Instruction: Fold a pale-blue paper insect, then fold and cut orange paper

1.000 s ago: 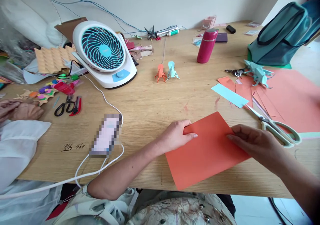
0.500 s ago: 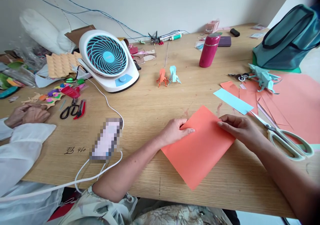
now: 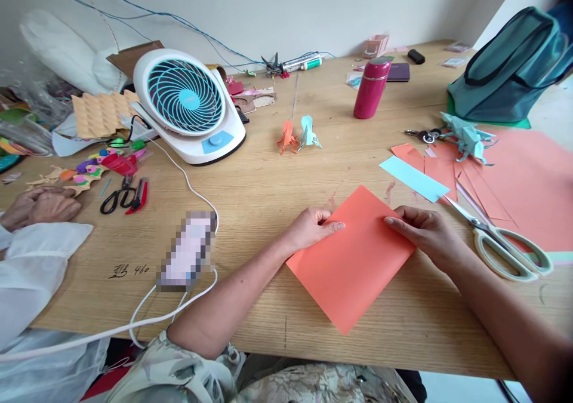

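Note:
Between my hands is a sheet of orange paper (image 3: 353,271), turned so that one corner points toward me. My left hand (image 3: 311,233) pinches its left edge, thumb on top and fingers hidden beneath. At the right corner my right hand (image 3: 423,230) grips the sheet the same way. Beyond my right hand lie scissors (image 3: 501,242) with pale handles, partly spread, and a light blue paper strip (image 3: 414,178). Farther off stand an orange folded paper figure (image 3: 287,136) and a light blue one (image 3: 308,132).
A white fan (image 3: 188,104) stands at the back left, a phone (image 3: 188,251) with white cables at left. A magenta flask (image 3: 371,88), a teal bag (image 3: 501,68), a blue paper insect (image 3: 468,137) and orange sheets (image 3: 528,182) are at right. Another person's hands (image 3: 42,206) rest at far left.
The view has shifted slightly, so most things sit a little farther left. My right hand's thumb lies slightly farther onto the orange paper; both hands keep their hold.

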Available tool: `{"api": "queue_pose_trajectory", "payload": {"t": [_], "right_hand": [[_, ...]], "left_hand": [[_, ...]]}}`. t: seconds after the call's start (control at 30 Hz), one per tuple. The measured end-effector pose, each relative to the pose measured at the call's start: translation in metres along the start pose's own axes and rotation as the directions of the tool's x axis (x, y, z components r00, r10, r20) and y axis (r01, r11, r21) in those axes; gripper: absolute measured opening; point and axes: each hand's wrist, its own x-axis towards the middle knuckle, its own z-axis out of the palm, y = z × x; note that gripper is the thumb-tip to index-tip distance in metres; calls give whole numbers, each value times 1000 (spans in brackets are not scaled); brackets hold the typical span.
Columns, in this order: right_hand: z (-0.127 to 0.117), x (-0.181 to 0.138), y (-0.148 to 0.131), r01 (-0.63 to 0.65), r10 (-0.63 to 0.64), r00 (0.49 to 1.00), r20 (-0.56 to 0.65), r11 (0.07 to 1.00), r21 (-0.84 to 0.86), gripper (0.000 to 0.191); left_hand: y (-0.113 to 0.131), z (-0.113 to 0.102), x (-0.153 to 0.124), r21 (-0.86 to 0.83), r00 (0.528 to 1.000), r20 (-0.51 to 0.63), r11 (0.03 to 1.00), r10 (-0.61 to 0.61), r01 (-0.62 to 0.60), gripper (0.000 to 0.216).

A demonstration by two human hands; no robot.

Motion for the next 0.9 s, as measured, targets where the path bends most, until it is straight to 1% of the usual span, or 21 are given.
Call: {"api": "queue_pose_trajectory", "payload": {"t": [0.2, 0.3, 0.47, 0.67, 0.9], "right_hand": [[-3, 0, 2, 43, -43, 999, 9, 999, -5, 36], [-4, -1, 2, 41, -41, 999, 11, 999, -7, 36], [-2, -2, 2, 16, -17, 1000, 11, 998, 59, 35], [3, -2, -3, -24, 28, 999, -46, 996, 89, 39], [6, -1, -1, -17, 23, 997, -78, 997, 79, 37]], "left_hand": [[-2, 1, 0, -108, 1000, -8, 994, -6, 5, 49], [-3, 1, 1, -104, 1000, -24, 995, 7, -10, 50], [-5, 1, 2, -100, 1000, -19, 995, 3, -5, 53], [-4, 0, 1, -91, 1000, 7, 996, -1, 2, 52], [-1, 0, 0, -106, 1000, 19, 994, -21, 23, 49]]}}
